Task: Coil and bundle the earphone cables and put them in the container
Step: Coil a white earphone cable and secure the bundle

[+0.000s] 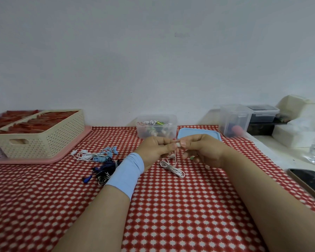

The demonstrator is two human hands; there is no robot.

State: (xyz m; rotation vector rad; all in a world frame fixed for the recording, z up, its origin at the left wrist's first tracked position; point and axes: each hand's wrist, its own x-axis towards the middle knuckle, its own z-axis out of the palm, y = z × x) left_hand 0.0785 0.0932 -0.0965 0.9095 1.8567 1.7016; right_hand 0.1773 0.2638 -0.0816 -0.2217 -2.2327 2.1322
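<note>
From the head view, both hands are lifted just above the red-and-white tablecloth [171, 206] and meet at the fingertips. The left hand [155, 150], with a pale blue wristband [125, 172] below it, and the right hand [203, 150] each pinch a small white end piece [178, 143] between thumb and forefinger, the other fingers curled in narrowly. It is too small to tell whether it is an earbud or a plug. A thin strand drops from it to the white earphone cable [172, 168], whose loops lie on the cloth just below the hands and look cinched round the middle. The step in hand seems to be finishing this bundle. To do it well, the free strand should probably be taken up in even turns without hauling on it, since a hard pull could drag the loops loose. One hand ought to steady the coil while the other winds, and the end wants tucking firmly so that it does not spring open. The clear container [156, 132] stands just behind the hands, already holding coiled sets, with its blue lid [205, 132] lying beside it, so the drop is short and open. A small green bit shows by the right fingers; what it is I cannot tell. Loose sets wait to the left: a white and light blue tangle [96, 155] and a dark blue one [105, 169].
</note>
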